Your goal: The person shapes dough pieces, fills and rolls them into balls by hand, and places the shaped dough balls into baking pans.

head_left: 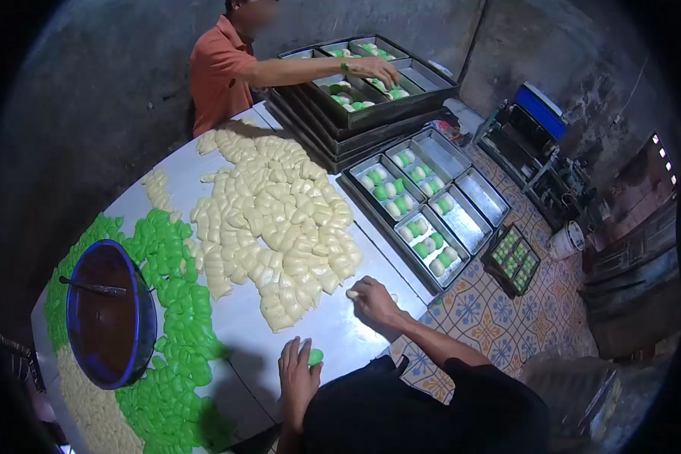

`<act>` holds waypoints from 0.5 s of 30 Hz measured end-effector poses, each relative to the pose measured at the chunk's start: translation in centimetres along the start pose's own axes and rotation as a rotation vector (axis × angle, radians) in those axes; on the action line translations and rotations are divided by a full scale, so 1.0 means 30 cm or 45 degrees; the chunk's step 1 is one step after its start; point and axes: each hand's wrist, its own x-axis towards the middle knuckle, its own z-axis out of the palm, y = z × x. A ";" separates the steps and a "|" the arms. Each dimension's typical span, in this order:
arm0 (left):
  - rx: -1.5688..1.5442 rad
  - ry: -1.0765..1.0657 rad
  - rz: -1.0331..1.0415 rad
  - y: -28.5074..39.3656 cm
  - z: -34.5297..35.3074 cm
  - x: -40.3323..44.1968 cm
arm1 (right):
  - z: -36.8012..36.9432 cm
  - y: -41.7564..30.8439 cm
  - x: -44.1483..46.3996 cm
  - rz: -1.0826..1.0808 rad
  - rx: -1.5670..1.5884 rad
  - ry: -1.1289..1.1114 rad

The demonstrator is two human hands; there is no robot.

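Note:
At the table's near edge, my left hand (299, 377) curls around a small green dough ball (315, 356), which shows between its fingers and thumb. Farther right, my right hand (377, 303) pinches a small cream dough piece (352, 294) low over the white tabletop (337, 329). A wide spread of cut cream dough pieces (280, 219) lies just beyond both hands. To the left of my left hand are many green dough pieces (178, 325).
A blue-rimmed bowl (150, 325) of brown filling holds a utensil. Metal trays (473, 227) with green and white dough balls stand at right. Behind, a co-worker in an orange shirt (223, 72) reaches into stacked trays (340, 144). Another tray (514, 259) rests on the tiled floor.

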 end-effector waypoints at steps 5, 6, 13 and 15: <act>-0.911 0.356 -0.324 -0.020 -0.060 -0.020 | -0.033 -0.283 -0.027 -0.223 0.609 -0.348; -1.714 0.421 -0.417 0.038 -0.093 0.010 | -0.016 -0.336 -0.024 -0.235 0.775 -0.519; -2.244 0.716 -0.588 0.071 -0.128 0.023 | 0.120 -0.557 0.005 -0.387 0.550 -0.425; -2.352 0.689 -0.496 0.054 -0.134 -0.002 | 0.167 -0.568 -0.010 -0.471 0.413 -0.503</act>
